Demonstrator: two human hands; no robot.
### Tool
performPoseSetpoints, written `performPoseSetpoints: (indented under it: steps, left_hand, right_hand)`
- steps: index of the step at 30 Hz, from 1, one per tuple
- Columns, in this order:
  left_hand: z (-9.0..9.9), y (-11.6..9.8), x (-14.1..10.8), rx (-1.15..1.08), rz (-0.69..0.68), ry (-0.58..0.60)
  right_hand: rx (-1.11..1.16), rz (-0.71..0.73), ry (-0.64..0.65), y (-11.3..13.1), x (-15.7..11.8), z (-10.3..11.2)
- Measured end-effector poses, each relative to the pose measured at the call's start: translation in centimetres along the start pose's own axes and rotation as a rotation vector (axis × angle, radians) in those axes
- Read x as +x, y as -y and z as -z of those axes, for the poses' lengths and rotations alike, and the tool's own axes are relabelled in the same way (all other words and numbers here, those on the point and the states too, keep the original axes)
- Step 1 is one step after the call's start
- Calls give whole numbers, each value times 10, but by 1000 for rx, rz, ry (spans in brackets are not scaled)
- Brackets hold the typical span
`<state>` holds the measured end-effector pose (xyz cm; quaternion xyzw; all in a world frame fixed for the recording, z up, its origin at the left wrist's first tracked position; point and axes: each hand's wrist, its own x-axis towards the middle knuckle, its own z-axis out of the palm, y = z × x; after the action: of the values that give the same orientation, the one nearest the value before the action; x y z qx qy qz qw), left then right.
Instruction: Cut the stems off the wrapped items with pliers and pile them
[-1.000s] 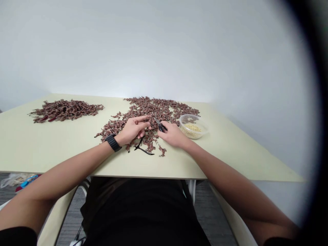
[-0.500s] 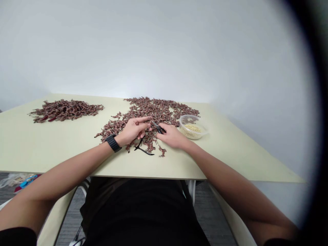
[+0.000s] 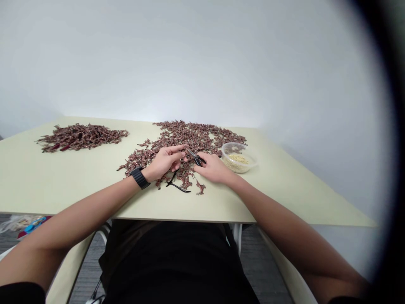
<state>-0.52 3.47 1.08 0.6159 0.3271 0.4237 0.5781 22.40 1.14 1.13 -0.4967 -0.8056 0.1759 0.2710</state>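
Observation:
My left hand (image 3: 167,160) is over the near part of a spread of small reddish-brown dried pieces (image 3: 186,135). Its index finger and thumb are bent around the tip of the tool; whatever is between them is too small to make out. My right hand (image 3: 212,167) is closed on small black-handled scissors (image 3: 198,160), their thin metal blades aimed at the left fingertips. On the table just below the left hand lies a second black tool with curved handles (image 3: 180,188). Beside the right hand stands a clear plastic bowl (image 3: 253,163) with small pale-yellow bits inside (image 3: 238,158).
A separate heap of dried reddish-brown pieces (image 3: 82,137) sits at the left on the pale table (image 3: 79,181). A white wall rises behind the table's far edge. Below the left side, a plastic bag and a blue item (image 3: 34,224) are on the floor.
Both hands stay in nearly the same place, with the scissors still at the left fingertips. Only slight shifts of the fingers and the view are visible.

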Motion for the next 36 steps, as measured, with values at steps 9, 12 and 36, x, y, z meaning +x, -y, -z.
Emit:
performPoseSetpoints:
  steps: [9, 12, 36]
  left_hand:
    - [13, 21, 14, -193, -23, 61]
    - [14, 20, 14, -223, -14, 119]
    - [4, 1, 3, -410, 190, 335]
  right_hand:
    - [41, 34, -39, -2, 1, 0]
    - [83, 56, -1, -2, 1, -4]
    - [-56, 166, -109, 2, -1, -5]
